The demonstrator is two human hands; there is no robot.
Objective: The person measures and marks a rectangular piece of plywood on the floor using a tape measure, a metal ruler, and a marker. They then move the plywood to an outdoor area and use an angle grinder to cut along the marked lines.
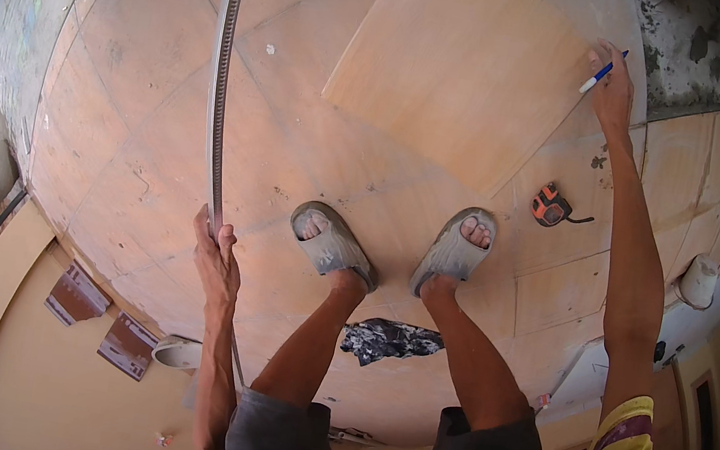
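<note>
Long metal strip point(225, 62), out on the left side over the tiled floor point(140, 68), running past the upper rim of the view, with a narrow ribbed row along its length and a thin lower stretch trailing toward the dark shorts point(280, 429). Probably light for its length, firm across the ribs but springy from end to end, perhaps thin-edged enough to nip bare skin. Apparent bow impossible to separate from the bend of the lens. Best held on both flanks, with a second hold well up the length to check any whip. Gripped low down by the left hand point(218, 259), thumb and fingers pinching from opposite sides. To the right, well apart, a tan tile point(460, 71), lying at a slant on the floor. Likely heavy, rigid and brittle, smooth on the face and weakest at the corners; better taken by two opposite edges. Near its right corner, the right hand point(614, 91), fingers pinching a blue pen point(601, 74), white end pointing down and leftward. Contact between pen and tile hard to make out. Farther out, an orange-and-black tape measure point(550, 206) on the floor, near the tile. Below the tile, grey slides point(340, 245) on both feet point(313, 225); between the legs point(475, 361), a crumpled dark sheet point(388, 343). Toward the right rim, a pale bucket point(698, 282)
</note>
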